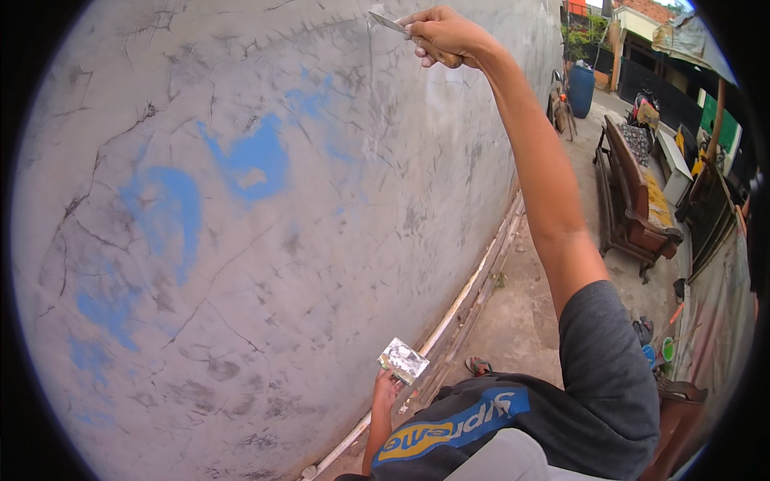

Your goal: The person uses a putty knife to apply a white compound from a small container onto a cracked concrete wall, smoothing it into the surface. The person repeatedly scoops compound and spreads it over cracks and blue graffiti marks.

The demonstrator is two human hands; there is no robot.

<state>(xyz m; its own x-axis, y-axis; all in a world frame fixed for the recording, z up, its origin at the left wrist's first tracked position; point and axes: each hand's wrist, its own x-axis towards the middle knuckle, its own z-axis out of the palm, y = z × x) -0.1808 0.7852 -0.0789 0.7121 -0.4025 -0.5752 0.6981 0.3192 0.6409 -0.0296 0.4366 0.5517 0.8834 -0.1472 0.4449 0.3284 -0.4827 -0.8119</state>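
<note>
High up at the wall, my right hand (449,34) is closed around the wooden handle of a putty knife (388,22). Its metal blade points left and lies close to the wall surface; whether it touches, I cannot tell. Low down near the wall's foot, my left hand (388,386) grips a small rectangular plate (404,361) smeared with white paste. The grey plastered wall (305,256) has cracks, dark scuffs and patches of blue paint (253,160). Paler smears show on it below my right hand.
A pipe (459,301) runs along the wall's foot beside a concrete path (517,321). To the right stand a wooden bench (634,192) with yellow cushioning, a blue barrel (581,90), a white cabinet (672,164) and a green bucket (667,349). A tarp (718,297) hangs at far right.
</note>
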